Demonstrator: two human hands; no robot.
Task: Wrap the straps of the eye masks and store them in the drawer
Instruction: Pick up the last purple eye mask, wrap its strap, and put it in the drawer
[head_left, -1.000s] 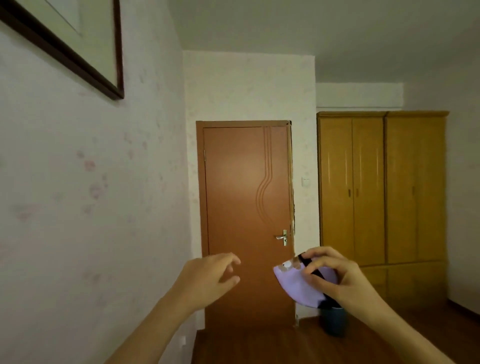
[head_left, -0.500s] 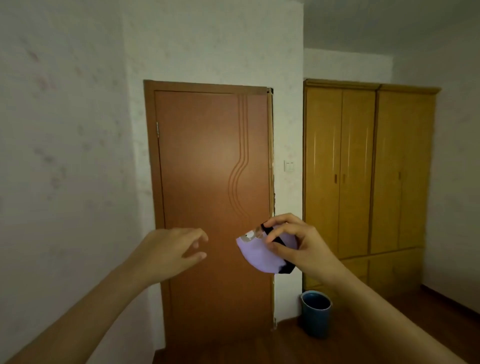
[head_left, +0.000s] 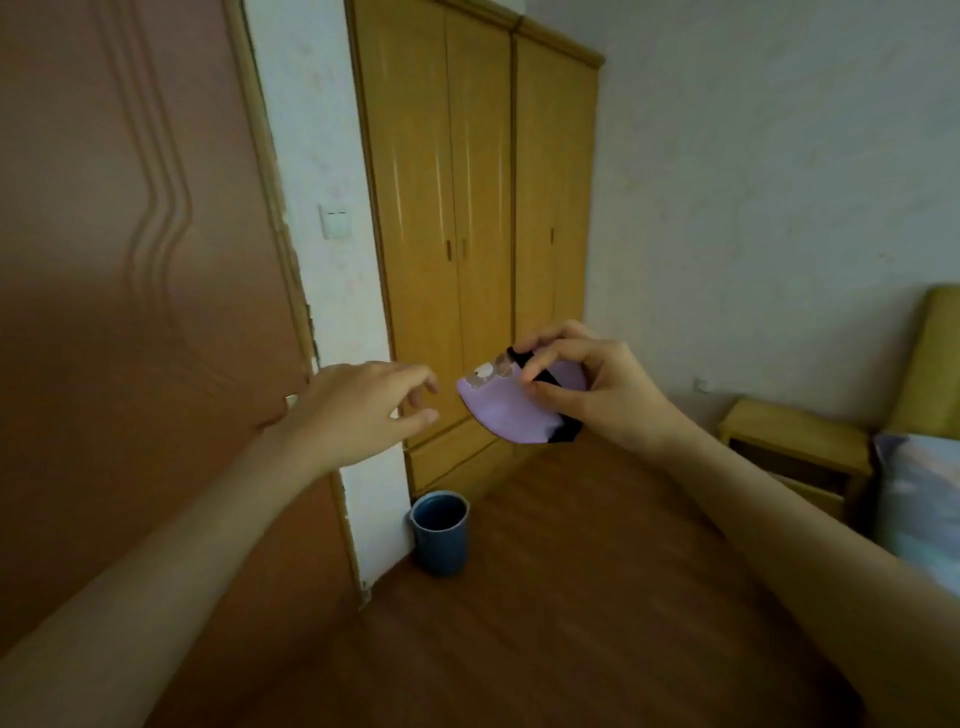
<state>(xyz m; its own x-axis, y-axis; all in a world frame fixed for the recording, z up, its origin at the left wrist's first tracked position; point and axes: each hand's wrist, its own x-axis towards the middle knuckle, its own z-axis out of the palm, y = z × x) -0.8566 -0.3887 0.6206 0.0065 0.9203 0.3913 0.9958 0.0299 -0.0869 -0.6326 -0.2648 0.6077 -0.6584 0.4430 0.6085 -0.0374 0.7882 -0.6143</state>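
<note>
no writing or brand readable anywhere; the only marking is a small pale cartoon-like patch on the upper left corner of the eye mask (head_left: 506, 413), too blurred to make out. my right hand (head_left: 597, 387) pinches the folded lilac eye mask between thumb and fingertips, held in the air in front of me at chest height, over the wooden floor (head_left: 545, 597). the mask shows as a half-moon: curved edge down and to the left, long axis running from upper left to lower right. its black strap (head_left: 543, 376) crosses the top under my fingers and shows again as a dark tab at the lower right end. my left hand (head_left: 363, 408) is empty, fingers loosely spread and curled, tips just beside the mask's left corner but apart from it. behind: brown door (head_left: 130, 286) at left, white light switch (head_left: 333, 221), yellow wardrobe (head_left: 467, 208), blue bin (head_left: 440, 530) on the floor by the wall, a low wooden nightstand (head_left: 795, 452) at right beside the bed.
</note>
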